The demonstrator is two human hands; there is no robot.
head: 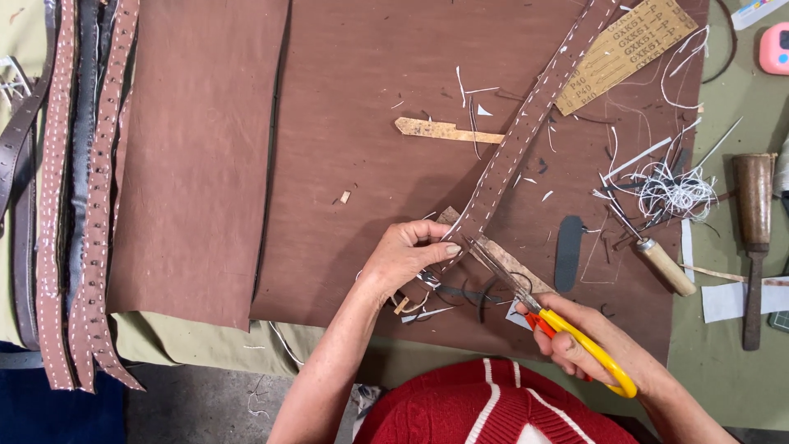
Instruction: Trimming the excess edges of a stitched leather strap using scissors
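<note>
1. Left hand pinches the near end of the stitched brown leather strap, which runs toward 1 o'clock across the worktop.
2. Right hand, at 5 o'clock from the left, grips yellow-handled scissors; blades meet the strap end.
3. Wooden-handled awl lies at 3 o'clock.

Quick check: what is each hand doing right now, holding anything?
Left hand: closed, pinching the end of the long brown stitched leather strap.
Right hand: closed on the yellow-handled scissors, blades at the strap end.
</note>
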